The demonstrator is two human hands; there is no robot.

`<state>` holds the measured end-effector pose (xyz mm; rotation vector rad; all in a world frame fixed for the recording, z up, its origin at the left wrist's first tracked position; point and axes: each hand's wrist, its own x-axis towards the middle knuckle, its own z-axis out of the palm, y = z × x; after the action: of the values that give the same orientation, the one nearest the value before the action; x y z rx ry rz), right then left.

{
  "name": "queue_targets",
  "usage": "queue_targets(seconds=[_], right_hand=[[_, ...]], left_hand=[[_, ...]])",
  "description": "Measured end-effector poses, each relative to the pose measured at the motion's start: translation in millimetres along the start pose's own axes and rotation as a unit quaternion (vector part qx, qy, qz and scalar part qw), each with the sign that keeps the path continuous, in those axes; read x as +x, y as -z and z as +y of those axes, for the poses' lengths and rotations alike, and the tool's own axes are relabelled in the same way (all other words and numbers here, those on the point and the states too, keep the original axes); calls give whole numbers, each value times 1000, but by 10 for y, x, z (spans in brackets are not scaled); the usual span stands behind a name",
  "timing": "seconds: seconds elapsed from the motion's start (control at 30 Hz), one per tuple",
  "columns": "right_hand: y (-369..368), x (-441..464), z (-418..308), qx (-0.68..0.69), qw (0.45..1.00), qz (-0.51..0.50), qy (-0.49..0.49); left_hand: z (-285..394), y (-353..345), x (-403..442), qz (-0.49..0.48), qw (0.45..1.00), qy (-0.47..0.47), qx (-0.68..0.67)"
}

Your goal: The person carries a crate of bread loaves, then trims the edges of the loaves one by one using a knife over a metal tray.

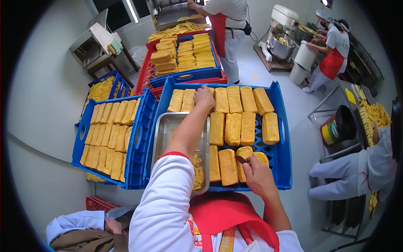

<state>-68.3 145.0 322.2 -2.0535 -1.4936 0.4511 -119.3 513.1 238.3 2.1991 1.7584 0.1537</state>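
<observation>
My left hand [204, 98] reaches to the back row of a blue crate [285, 164], its fingers curled over a golden loaf that they mostly hide. Beside it stand more loaves [234, 100] in rows. Closer to me, my right hand [257, 174] grips a small knife [241, 159]; its dark part points left over the front-row loaves [228, 167]. Under my left forearm, a metal tray [158, 134] rests on the crate's left side, with yellow trimmings [198, 174] in it.
A second blue crate of loaves [110, 134] stands at left. Behind are stacked crates [184, 75] with loaves and strips. A co-worker in a red apron [228, 33] stands beyond; others work at right near a mixer [282, 38]. Another person's sleeve [79, 222] shows lower left.
</observation>
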Motion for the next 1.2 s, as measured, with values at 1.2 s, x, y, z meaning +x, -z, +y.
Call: queue_targets(seconds=[1.2], right_hand=[[-950, 619, -990, 109, 980, -19, 165]], left_hand=[[-1573, 700, -2822, 385, 866, -211, -239]])
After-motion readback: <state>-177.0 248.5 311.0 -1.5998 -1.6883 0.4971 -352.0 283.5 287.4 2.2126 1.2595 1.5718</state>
